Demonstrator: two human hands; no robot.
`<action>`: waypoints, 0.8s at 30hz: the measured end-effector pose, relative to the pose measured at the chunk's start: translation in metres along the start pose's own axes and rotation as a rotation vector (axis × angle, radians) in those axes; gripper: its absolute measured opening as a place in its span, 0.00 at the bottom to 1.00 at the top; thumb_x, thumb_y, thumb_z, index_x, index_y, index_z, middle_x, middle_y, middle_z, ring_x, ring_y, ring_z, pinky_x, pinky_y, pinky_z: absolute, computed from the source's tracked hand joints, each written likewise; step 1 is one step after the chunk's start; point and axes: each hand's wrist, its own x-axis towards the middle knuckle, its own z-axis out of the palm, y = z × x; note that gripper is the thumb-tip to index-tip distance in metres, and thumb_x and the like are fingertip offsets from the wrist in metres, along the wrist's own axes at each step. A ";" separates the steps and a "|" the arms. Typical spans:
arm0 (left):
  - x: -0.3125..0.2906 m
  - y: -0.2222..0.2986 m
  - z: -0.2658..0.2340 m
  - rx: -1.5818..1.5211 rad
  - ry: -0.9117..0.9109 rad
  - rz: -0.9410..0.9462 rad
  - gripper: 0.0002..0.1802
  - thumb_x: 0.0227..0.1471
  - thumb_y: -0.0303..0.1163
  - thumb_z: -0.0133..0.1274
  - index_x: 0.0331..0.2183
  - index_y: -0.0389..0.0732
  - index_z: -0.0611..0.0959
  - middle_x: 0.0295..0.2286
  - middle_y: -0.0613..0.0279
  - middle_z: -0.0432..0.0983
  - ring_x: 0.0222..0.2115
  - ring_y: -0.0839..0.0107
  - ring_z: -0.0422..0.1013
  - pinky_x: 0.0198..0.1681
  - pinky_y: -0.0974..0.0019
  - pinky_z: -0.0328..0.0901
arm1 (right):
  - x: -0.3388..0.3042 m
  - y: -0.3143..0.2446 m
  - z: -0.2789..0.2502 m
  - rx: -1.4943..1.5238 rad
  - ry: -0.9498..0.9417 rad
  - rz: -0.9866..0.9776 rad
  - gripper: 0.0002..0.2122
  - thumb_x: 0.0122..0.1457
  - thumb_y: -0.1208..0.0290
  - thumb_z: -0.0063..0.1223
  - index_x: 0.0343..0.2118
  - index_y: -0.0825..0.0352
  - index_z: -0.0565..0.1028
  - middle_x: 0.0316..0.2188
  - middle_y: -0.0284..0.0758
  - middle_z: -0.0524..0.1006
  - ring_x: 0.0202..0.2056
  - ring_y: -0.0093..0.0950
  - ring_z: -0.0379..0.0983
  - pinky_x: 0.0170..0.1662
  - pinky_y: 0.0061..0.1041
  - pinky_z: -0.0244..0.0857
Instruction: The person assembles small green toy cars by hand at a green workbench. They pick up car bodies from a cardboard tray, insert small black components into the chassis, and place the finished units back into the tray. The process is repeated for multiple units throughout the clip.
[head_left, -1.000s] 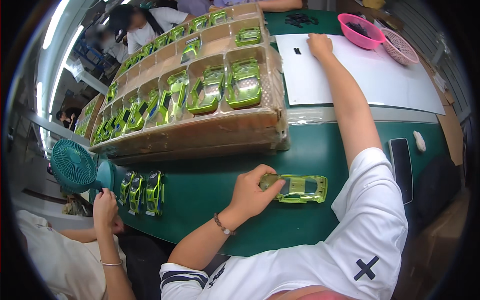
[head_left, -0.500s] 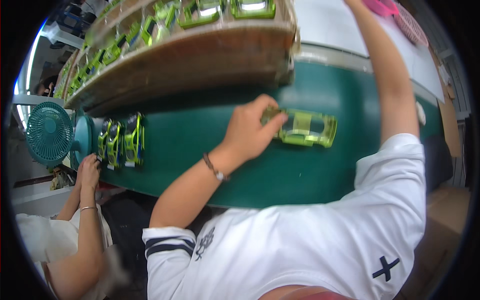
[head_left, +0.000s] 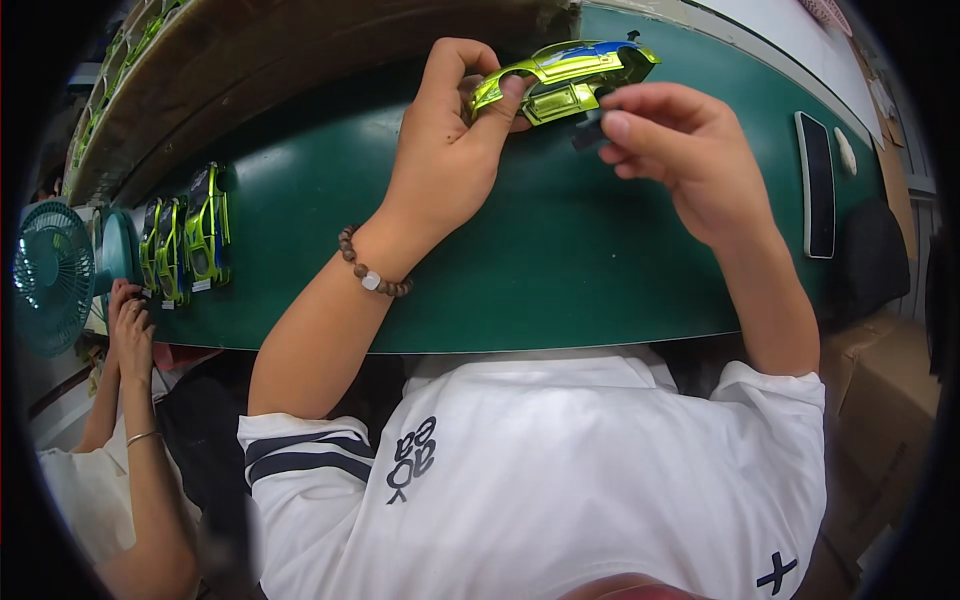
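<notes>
My left hand [head_left: 445, 150] grips one end of a shiny yellow-green toy car body [head_left: 565, 75] with a blue patch, holding it tilted above the green table. Close to the car's other end, the fingers of my right hand [head_left: 680, 140] pinch a small dark piece [head_left: 588, 132]. Its exact kind is too small to make out, and I cannot tell whether it touches the car. Several more green car bodies [head_left: 207, 230] stand in a row on the table at the left.
A wooden shelf [head_left: 250, 70] runs along the table's far left side. At the left are a teal fan [head_left: 55, 275] and another person's hands [head_left: 128, 325]. A dark phone-like slab [head_left: 817, 185] lies at the right, beside a small white object [head_left: 846, 150]. A cardboard box [head_left: 885, 400] stands lower right.
My right hand has come back from the far right with a small dark piece. My left hand has raised the car body off the table and turned it over.
</notes>
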 end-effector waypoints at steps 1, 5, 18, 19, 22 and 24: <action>-0.003 0.000 0.001 0.004 -0.004 0.007 0.10 0.60 0.33 0.45 0.40 0.40 0.65 0.35 0.62 0.69 0.37 0.75 0.70 0.41 0.67 0.71 | 0.005 0.004 0.000 -0.020 0.035 -0.013 0.12 0.49 0.74 0.62 0.36 0.72 0.76 0.29 0.36 0.78 0.28 0.23 0.75 0.32 0.19 0.70; -0.012 -0.001 0.005 0.072 0.020 0.049 0.09 0.60 0.31 0.44 0.39 0.39 0.65 0.34 0.62 0.68 0.35 0.77 0.69 0.41 0.67 0.71 | 0.014 0.013 0.008 -0.145 0.105 -0.064 0.11 0.50 0.73 0.61 0.35 0.73 0.76 0.28 0.36 0.78 0.28 0.23 0.76 0.32 0.19 0.70; -0.014 0.002 0.013 0.127 0.016 0.065 0.10 0.58 0.29 0.46 0.39 0.37 0.64 0.32 0.61 0.69 0.32 0.78 0.68 0.39 0.70 0.71 | 0.019 0.018 0.011 -0.147 0.114 0.041 0.09 0.51 0.75 0.55 0.34 0.74 0.77 0.29 0.36 0.78 0.27 0.23 0.75 0.32 0.19 0.69; -0.014 0.001 0.011 0.188 0.001 0.072 0.11 0.58 0.29 0.47 0.39 0.37 0.64 0.32 0.61 0.68 0.33 0.78 0.69 0.40 0.70 0.71 | 0.019 0.018 0.011 -0.111 0.107 0.045 0.09 0.51 0.75 0.56 0.34 0.74 0.77 0.29 0.36 0.78 0.27 0.23 0.75 0.31 0.18 0.69; -0.017 0.007 0.008 0.277 -0.053 0.011 0.15 0.54 0.26 0.51 0.40 0.37 0.63 0.37 0.57 0.69 0.36 0.75 0.69 0.43 0.70 0.69 | 0.018 0.018 0.010 -0.031 0.102 0.080 0.09 0.51 0.74 0.57 0.34 0.74 0.77 0.29 0.35 0.78 0.27 0.22 0.75 0.30 0.17 0.69; -0.018 0.008 0.010 0.277 -0.030 0.111 0.18 0.51 0.25 0.53 0.40 0.37 0.63 0.42 0.52 0.68 0.39 0.73 0.68 0.42 0.71 0.69 | 0.019 0.017 0.009 -0.021 0.091 0.097 0.09 0.51 0.74 0.58 0.34 0.74 0.77 0.29 0.35 0.78 0.27 0.21 0.74 0.30 0.17 0.69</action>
